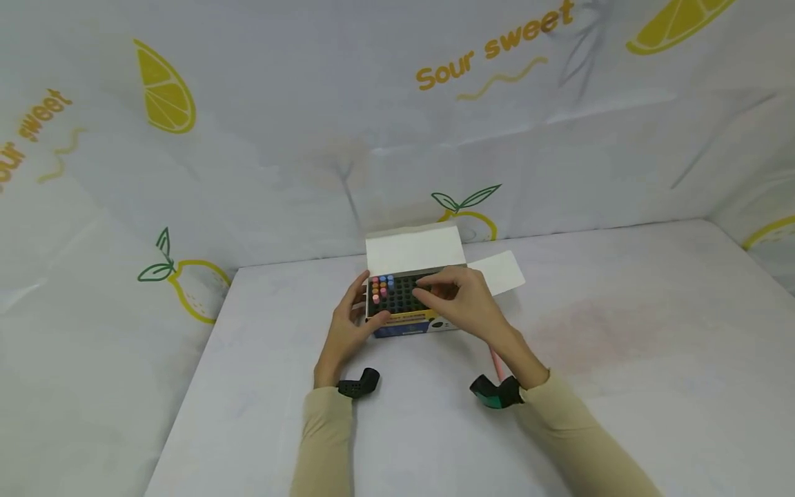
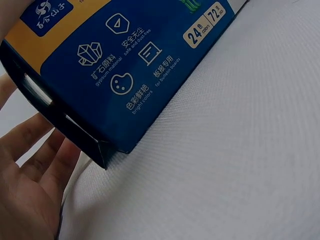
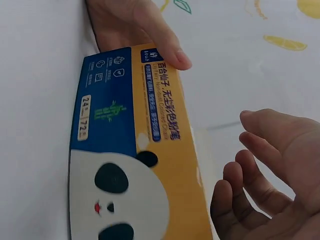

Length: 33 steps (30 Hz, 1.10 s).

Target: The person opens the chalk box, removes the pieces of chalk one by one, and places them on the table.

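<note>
My left hand (image 1: 348, 333) grips the left end of a chalk box (image 3: 107, 165), thumb over its front edge and fingers round the end. The box is blue and yellow with a panda face, and its lid stands folded back. Inside, a black holder (image 1: 406, 295) has rows of round holes, with several pink, orange and blue chalk sticks (image 1: 375, 298) at the left. My right hand (image 1: 468, 305) hovers over the right part of the holder, thumb and forefinger a little apart. In the right wrist view nothing shows between its fingers.
A white box flap (image 1: 499, 273) sticks out to the right. Beside my right wrist lies a thin pink stick (image 1: 495, 363) on the white-covered table (image 1: 261, 421). Behind the box rises a white cloth backdrop (image 1: 279, 193) with lemon prints.
</note>
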{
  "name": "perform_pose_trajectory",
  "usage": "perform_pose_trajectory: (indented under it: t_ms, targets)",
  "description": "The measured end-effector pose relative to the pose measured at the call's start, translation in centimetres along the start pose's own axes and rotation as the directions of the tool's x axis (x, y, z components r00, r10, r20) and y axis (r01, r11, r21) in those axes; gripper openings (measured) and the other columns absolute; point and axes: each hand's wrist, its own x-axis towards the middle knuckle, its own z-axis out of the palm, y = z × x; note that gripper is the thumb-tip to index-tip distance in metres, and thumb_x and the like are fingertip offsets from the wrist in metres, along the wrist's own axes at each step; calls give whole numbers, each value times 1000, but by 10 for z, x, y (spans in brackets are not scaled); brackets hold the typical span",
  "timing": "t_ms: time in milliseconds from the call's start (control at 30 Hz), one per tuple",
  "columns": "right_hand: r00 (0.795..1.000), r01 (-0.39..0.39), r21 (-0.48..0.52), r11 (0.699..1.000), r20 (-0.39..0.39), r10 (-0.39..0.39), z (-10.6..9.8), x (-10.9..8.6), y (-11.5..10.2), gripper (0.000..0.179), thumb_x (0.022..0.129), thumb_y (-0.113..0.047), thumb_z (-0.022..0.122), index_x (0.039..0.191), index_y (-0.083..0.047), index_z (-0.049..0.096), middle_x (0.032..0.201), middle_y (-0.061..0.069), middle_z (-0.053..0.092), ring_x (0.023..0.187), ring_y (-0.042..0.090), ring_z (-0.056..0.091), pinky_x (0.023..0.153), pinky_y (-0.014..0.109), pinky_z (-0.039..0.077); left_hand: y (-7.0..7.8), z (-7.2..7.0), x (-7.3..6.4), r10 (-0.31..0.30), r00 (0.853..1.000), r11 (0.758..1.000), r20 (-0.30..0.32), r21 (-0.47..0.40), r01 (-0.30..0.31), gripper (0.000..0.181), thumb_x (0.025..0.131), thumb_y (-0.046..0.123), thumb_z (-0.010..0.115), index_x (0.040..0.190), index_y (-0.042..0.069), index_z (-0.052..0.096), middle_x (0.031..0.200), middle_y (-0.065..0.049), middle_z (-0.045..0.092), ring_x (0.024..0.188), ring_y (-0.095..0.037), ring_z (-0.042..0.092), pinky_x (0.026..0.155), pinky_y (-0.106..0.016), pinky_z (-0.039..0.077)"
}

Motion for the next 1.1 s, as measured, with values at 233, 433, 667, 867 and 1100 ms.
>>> perform_pose_trajectory:
  t_ms: [233,433,667,867,1100]
  targets:
    - [999,-34,11,999,-16,34,17,21,2,19,89,-14,79,104,-1,81,79,11,71,66,12,59,62,20,50,-2,-1,1,7,1000,1000,6,-7,-7,87,84,55,79,157,43,34,146,-12,52,129,-31,55,114,-53,45]
    - [998,-53,26,998,-29,53,28,29,6,18,89,-14,79,102,-1,81,84,14,72,67,16,63,63,21,51,-3,-1,1,15,1000,1000,5,-8,-15,87,83,59,78,157,45,34,146,-12,52,129,-32,55,113,-53,45]
    - [995,-90,-36,995,-34,89,37,29,12,19,88,-13,80,100,2,81,84,16,71,66,18,65,60,21,52,-5,-1,2,18,1000,1000,3,-3,-18,88,84,58,78,158,42,34,144,-13,52,128,-32,55,113,-52,46]
    - [982,-188,-127,974,-39,184,46,28,4,22,89,-19,80,104,-3,81,90,14,68,66,17,61,56,22,49,-4,0,2,21,1000,1000,2,9,-21,88,84,58,78,158,40,35,143,-13,53,127,-32,56,112,-52,46]
    - [965,-263,-248,932,-66,254,57,30,-1,27,90,-29,79,108,-8,82,96,13,70,51,12,43,43,21,31,-3,0,2,22,1000,1000,1,19,-22,87,85,53,78,159,37,34,145,-13,53,126,-32,57,111,-52,47]
